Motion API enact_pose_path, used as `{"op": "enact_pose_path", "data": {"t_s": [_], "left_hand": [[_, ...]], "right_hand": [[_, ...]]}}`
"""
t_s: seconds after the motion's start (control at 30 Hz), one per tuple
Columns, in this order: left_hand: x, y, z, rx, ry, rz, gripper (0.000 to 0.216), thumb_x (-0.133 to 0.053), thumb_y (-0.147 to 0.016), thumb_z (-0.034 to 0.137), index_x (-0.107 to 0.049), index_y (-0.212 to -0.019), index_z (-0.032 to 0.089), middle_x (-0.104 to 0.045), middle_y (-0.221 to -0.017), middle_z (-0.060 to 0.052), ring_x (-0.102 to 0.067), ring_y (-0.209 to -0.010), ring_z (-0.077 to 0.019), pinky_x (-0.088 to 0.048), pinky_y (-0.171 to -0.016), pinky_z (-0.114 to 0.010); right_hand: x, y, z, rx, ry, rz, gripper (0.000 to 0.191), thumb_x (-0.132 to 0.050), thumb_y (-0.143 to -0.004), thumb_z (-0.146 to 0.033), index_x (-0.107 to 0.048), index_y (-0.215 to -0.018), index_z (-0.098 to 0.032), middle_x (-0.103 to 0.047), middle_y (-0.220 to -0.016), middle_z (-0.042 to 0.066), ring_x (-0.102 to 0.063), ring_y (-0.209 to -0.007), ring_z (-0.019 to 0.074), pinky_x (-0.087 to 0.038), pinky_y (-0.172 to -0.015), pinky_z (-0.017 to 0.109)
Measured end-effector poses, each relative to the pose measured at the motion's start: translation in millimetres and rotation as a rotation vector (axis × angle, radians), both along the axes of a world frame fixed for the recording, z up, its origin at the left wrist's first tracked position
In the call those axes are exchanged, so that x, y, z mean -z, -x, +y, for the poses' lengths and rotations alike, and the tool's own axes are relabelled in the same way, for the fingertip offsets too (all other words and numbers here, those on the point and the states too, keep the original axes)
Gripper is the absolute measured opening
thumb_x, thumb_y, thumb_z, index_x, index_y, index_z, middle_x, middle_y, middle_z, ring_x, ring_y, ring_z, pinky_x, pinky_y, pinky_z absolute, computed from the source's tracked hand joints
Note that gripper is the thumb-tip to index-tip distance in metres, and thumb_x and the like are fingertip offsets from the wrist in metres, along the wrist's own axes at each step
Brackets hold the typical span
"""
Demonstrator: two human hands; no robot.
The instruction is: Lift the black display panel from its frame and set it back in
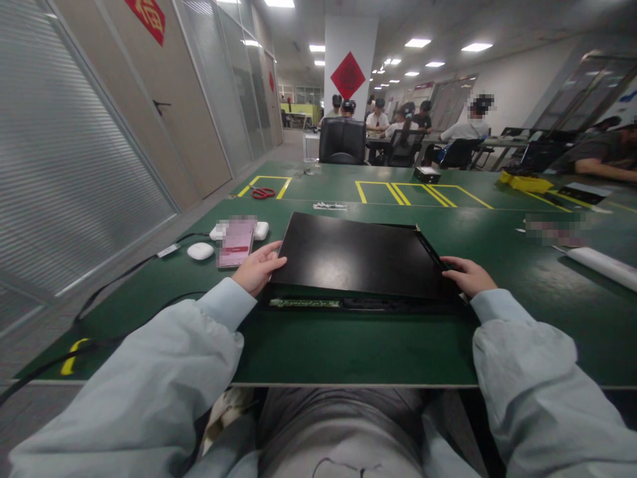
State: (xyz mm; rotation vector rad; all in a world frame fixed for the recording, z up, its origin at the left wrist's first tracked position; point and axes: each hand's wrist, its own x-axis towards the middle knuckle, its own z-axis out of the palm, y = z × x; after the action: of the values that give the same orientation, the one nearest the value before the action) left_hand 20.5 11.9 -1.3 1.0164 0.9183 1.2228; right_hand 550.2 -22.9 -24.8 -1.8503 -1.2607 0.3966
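A glossy black screen panel lies slanted over a shallow black frame on the table, its left side raised. Along the frame's near side, a green circuit board strip shows beneath the panel. My left hand grips the panel's left edge, thumb on top and fingers at the side. At the right edge, my right hand is closed with its thumb by the panel; whether its fingers also take in the frame's rim I cannot tell. The panel hides most of the frame.
On the green table, a phone, a white case and dark cables lie left. Red-handled scissors and small parts lie beyond the panel. Right are a white roll and a yellow item. People sit farther back.
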Motion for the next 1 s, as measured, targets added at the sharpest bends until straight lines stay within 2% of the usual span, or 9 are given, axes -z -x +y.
{"op": "enact_pose_path", "data": {"t_s": [0.27,0.4,0.57,0.7,0.83,1.0], "left_hand": [[-0.1,-1.2,-2.5,-0.039,-0.02,0.037,0.062,-0.098,-0.058,0.016,-0.076,-0.116,0.013,-0.057,-0.059,0.01,-0.059,-0.056,-0.0104,-0.049,-0.059,-0.022],[0.7,-0.1,-1.2,-0.057,-0.01,0.032,0.069,-0.097,-0.059,0.014,-0.074,-0.123,0.013,-0.058,-0.061,0.009,-0.064,-0.062,-0.0132,-0.052,-0.064,-0.024],[1.8,0.1,1.2,-0.048,-0.001,0.003,0.069,-0.095,-0.063,0.013,-0.072,-0.127,0.011,-0.065,-0.068,0.005,-0.07,-0.074,-0.0176,-0.058,-0.076,-0.031],[2.1,0.6,1.6,-0.022,-0.003,-0.01,0.063,-0.095,-0.063,0.012,-0.075,-0.122,0.012,-0.065,-0.066,0.005,-0.069,-0.07,-0.0161,-0.058,-0.074,-0.029],[2.7,1.8,1.7,-0.007,-0.011,-0.017,0.065,-0.096,-0.061,0.013,-0.075,-0.122,0.015,-0.061,-0.062,0.008,-0.066,-0.064,-0.0138,-0.057,-0.069,-0.026],[4.1,2.4,2.2,-0.023,-0.012,-0.001,0.066,-0.096,-0.061,0.014,-0.075,-0.124,0.015,-0.065,-0.065,0.007,-0.069,-0.069,-0.0151,-0.059,-0.074,-0.028]], "right_hand": [[1.4,-2.0,1.5,-0.011,-0.011,0.031,0.032,-0.082,-0.053,-0.02,-0.083,-0.084,-0.03,-0.077,-0.089,0.001,-0.069,-0.095,0.0266,-0.051,-0.109,0.052],[2.2,-2.7,1.6,-0.016,-0.005,0.026,0.033,-0.081,-0.054,-0.021,-0.084,-0.086,-0.029,-0.076,-0.087,0.001,-0.069,-0.093,0.0262,-0.05,-0.109,0.052],[3.9,-3.8,1.1,-0.026,0.006,-0.023,0.035,-0.081,-0.056,-0.023,-0.084,-0.091,-0.029,-0.077,-0.091,0.001,-0.068,-0.097,0.0267,-0.05,-0.109,0.052],[7.1,-7.2,2.3,-0.05,0.0,-0.055,0.034,-0.08,-0.057,-0.024,-0.084,-0.091,-0.029,-0.076,-0.091,0.002,-0.069,-0.102,0.0287,-0.051,-0.109,0.052],[11.1,-14.1,4.9,-0.117,0.032,-0.182,0.03,-0.077,-0.062,-0.032,-0.085,-0.091,-0.03,-0.077,-0.105,0.006,-0.068,-0.116,0.0332,-0.05,-0.113,0.054],[15.7,-22.1,7.5,-0.17,0.136,-0.339,0.04,-0.071,-0.073,-0.045,-0.085,-0.108,-0.032,-0.073,-0.124,0.01,-0.065,-0.127,0.0384,-0.046,-0.119,0.059]]}}
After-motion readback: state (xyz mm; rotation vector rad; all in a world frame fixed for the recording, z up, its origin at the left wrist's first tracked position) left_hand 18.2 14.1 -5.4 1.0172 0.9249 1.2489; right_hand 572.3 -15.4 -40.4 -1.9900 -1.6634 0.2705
